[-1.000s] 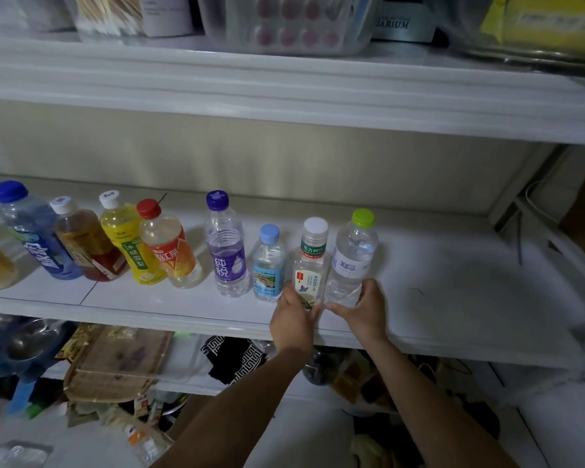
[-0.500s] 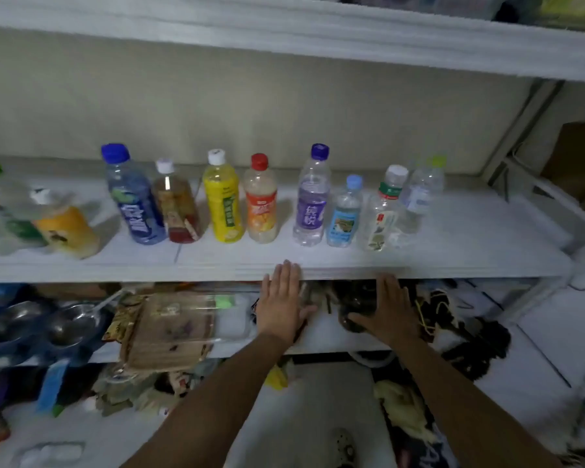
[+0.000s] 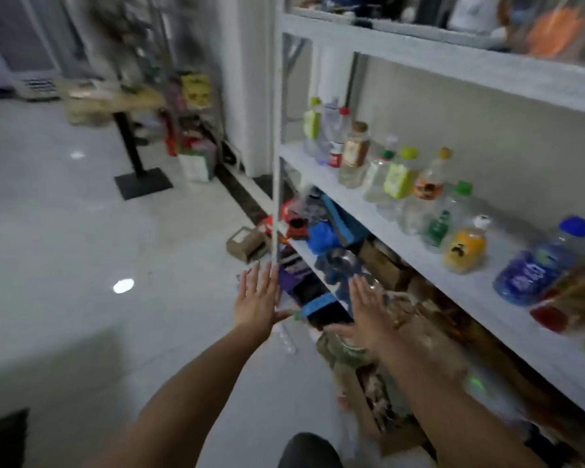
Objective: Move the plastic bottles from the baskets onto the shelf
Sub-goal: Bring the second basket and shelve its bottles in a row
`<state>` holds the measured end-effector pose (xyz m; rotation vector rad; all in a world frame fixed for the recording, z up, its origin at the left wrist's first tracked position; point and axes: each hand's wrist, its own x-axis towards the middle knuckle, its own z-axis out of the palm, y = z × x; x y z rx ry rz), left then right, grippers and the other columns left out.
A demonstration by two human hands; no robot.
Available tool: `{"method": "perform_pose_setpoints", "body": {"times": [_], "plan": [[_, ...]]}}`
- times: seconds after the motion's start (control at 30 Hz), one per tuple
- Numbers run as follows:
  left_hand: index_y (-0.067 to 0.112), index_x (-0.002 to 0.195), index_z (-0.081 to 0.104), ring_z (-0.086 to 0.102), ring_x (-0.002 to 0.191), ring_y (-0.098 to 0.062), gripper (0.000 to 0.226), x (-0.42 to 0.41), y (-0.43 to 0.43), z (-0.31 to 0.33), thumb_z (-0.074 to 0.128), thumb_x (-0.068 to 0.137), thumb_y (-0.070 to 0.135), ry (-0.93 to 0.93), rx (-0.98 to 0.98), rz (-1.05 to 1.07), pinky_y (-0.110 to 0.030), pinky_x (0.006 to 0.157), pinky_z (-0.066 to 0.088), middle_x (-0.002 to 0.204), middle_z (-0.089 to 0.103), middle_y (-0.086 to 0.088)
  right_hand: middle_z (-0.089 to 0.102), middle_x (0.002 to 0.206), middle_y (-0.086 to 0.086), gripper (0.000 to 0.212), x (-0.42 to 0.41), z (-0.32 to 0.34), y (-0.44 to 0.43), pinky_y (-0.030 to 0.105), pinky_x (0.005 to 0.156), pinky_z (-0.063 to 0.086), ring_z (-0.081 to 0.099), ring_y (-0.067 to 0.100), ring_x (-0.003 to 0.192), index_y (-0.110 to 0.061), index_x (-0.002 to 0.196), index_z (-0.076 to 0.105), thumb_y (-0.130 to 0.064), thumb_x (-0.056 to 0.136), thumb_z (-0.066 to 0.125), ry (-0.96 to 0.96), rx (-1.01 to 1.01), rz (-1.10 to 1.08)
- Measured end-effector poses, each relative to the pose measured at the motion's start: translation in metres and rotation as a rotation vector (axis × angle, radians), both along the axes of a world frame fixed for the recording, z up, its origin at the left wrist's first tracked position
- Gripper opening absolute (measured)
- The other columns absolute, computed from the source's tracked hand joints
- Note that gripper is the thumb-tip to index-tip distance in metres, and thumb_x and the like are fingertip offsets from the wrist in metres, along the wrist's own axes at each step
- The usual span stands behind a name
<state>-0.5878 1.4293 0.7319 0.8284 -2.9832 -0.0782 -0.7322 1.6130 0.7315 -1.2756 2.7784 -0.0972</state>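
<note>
Several plastic bottles stand in a row on the white shelf (image 3: 379, 217), which now runs away to the upper left. Among them are a blue-capped bottle (image 3: 537, 265), an orange juice bottle (image 3: 465, 248), a yellow-labelled bottle (image 3: 401, 175) and a brown bottle (image 3: 355, 153). My left hand (image 3: 257, 298) and my right hand (image 3: 368, 307) hang in the air in front of the lower shelf, fingers straight and spread, holding nothing. The picture is blurred by motion. No basket shows clearly.
The lower shelf (image 3: 304, 251) is crowded with blue, red and dark items. A small cardboard box (image 3: 247, 244) lies on the pale tiled floor. A table with a black pedestal base (image 3: 142, 182) stands at the back left, beside cluttered boxes.
The view has swung left, so the shelf now lies to my right. Both hands let go of the white-capped and green-capped bottles, left the shelf edge and now hang empty.
</note>
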Motion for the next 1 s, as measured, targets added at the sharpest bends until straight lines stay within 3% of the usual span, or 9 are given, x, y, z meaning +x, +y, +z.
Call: {"method": "perform_pose_setpoints", "body": {"times": [0.07,0.13,0.17,0.27,0.33,0.67,0.8,1.0], "plan": [[0.015,0.153,-0.012,-0.017,0.147,-0.028,0.096,0.050,-0.042,-0.003,0.038,0.090,0.066,-0.016,0.015,0.201,-0.043,0.113,-0.018,0.160,-0.018,-0.005,-0.006,0.159,0.013,0.127,0.019,0.005,-0.063,0.039,0.118,-0.002,-0.001,0.027,0.148,-0.003,0.151,-0.004,-0.093,0.065,0.021,-0.045,0.053,0.153],[0.013,0.152,-0.014,-0.017,0.147,-0.029,0.095,0.100,-0.074,-0.005,0.035,0.090,0.067,-0.022,0.028,0.389,-0.045,0.115,-0.015,0.160,-0.019,-0.006,-0.014,0.159,0.010,0.144,0.042,0.004,-0.122,0.039,0.117,-0.006,-0.009,0.025,0.147,-0.008,0.150,-0.010,-0.100,0.040,0.001,-0.094,0.039,0.290],[0.013,0.152,-0.014,-0.017,0.147,-0.030,0.095,0.124,-0.087,-0.007,0.034,0.091,0.066,-0.019,0.036,0.468,-0.045,0.115,-0.015,0.160,-0.019,-0.006,-0.014,0.159,0.009,0.145,0.055,0.001,-0.151,0.039,0.117,-0.006,-0.009,0.025,0.147,-0.008,0.150,-0.010,-0.099,0.038,-0.002,-0.115,0.037,0.350],[0.012,0.152,-0.014,-0.017,0.147,-0.030,0.094,0.191,-0.118,-0.012,0.036,0.091,0.065,-0.017,0.055,0.669,-0.047,0.115,-0.013,0.160,-0.018,-0.006,-0.014,0.159,0.007,0.122,0.107,-0.004,-0.229,0.039,0.119,-0.004,-0.010,0.024,0.147,-0.008,0.151,-0.010,-0.083,0.070,0.041,-0.176,0.007,0.548],[0.013,0.152,-0.015,-0.017,0.147,-0.029,0.096,0.228,-0.136,-0.017,0.037,0.091,0.065,-0.022,0.048,0.806,-0.048,0.117,-0.011,0.160,-0.018,-0.006,-0.015,0.159,0.009,0.113,0.140,-0.007,-0.277,0.037,0.118,-0.009,-0.013,0.021,0.147,-0.006,0.150,-0.011,-0.068,0.080,0.053,-0.141,0.021,0.680],[0.012,0.152,-0.016,-0.015,0.147,-0.029,0.097,0.311,-0.271,-0.024,0.035,0.090,0.067,-0.040,0.127,1.233,-0.049,0.116,-0.009,0.160,-0.019,-0.006,-0.014,0.159,0.008,0.113,0.219,-0.017,-0.498,0.035,0.117,-0.008,-0.011,0.020,0.147,-0.006,0.150,-0.012,-0.067,0.081,0.053,-0.079,0.004,1.067],[0.013,0.152,-0.015,-0.018,0.146,-0.028,0.093,0.315,-0.327,-0.025,0.031,0.092,0.066,0.094,0.204,1.366,-0.049,0.116,-0.011,0.159,-0.020,-0.006,-0.015,0.159,0.008,0.115,0.225,-0.014,-0.575,0.035,0.117,-0.007,-0.012,0.021,0.147,-0.006,0.150,-0.013,-0.069,0.080,0.052,0.034,0.054,1.204],[0.015,0.153,-0.012,-0.018,0.147,-0.027,0.091,0.407,-0.328,-0.026,0.031,0.091,0.067,0.177,0.193,1.662,-0.048,0.117,-0.008,0.159,-0.020,-0.006,-0.012,0.159,0.010,0.114,0.311,0.005,-0.659,0.036,0.117,-0.006,-0.007,0.023,0.147,-0.004,0.149,-0.014,-0.068,0.081,0.053,0.114,0.070,1.491]]}}
